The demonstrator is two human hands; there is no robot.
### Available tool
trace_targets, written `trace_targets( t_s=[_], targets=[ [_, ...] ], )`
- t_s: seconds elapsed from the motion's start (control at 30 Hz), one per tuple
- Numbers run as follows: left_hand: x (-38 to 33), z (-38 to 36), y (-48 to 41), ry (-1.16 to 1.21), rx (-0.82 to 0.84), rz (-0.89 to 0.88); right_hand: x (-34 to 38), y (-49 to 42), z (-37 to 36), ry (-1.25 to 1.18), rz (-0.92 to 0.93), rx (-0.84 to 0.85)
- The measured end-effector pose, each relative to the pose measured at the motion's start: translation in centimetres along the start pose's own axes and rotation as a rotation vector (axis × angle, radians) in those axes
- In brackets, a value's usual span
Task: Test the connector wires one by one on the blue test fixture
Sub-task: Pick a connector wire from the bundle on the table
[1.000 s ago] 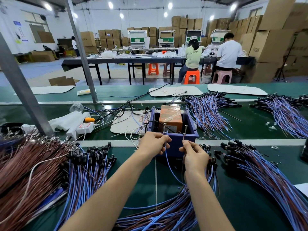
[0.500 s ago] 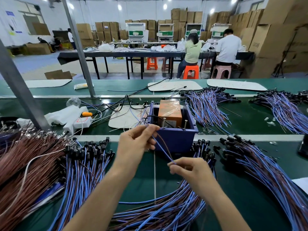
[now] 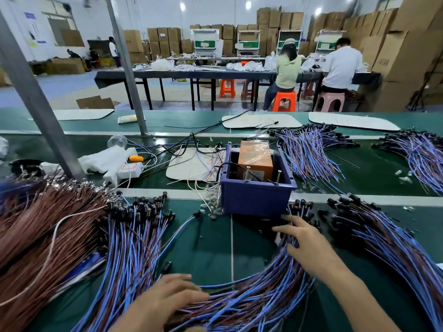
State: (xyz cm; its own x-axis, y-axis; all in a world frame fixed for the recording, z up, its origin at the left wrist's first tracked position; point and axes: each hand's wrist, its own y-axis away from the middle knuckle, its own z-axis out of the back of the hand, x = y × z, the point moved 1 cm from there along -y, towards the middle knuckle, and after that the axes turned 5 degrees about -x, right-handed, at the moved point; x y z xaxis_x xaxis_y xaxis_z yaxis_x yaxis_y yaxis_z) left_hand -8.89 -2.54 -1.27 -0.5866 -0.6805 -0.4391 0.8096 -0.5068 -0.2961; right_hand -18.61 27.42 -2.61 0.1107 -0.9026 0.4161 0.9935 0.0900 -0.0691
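Step, as judged: selecting the next wire. Right hand (image 3: 304,238) is spread and holds nothing, over the black connector ends (image 3: 299,207) of the wire bundle (image 3: 251,293). Blue test fixture (image 3: 254,200) sits just beyond its fingertips. Left hand (image 3: 167,298) lies flat on the bundle. Next move calls for pinching a single connector free.

Our left hand (image 3: 167,298) lies flat, fingers straight, on the near bundle of blue and brown connector wires (image 3: 251,293) on the green belt (image 3: 211,248). Our right hand (image 3: 303,238) rests with spread fingers on that bundle's black connector ends, just in front of the blue test fixture (image 3: 256,197). An orange box (image 3: 255,155) stands inside the fixture.
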Motion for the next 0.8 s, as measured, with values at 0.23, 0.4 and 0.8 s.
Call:
trace_targets(
  t_s=[0.23, 0.4, 0.8],
  targets=[
    [5.3, 1.6, -3.3, -0.335, -0.268, 0.390, 1.8, 0.0, 0.6, -0.158, 0.042, -0.282],
    [6.6, 1.4, -5.5, -0.432, -0.111, 0.557, 6.2, 2.3, 0.3, -0.628, 0.088, -0.208],
    [-0.3, 0.5, -5.8, 0.227, -0.288, 0.363, 11.9, 1.9, -0.8, -0.854, 0.114, 0.075]
  ],
)
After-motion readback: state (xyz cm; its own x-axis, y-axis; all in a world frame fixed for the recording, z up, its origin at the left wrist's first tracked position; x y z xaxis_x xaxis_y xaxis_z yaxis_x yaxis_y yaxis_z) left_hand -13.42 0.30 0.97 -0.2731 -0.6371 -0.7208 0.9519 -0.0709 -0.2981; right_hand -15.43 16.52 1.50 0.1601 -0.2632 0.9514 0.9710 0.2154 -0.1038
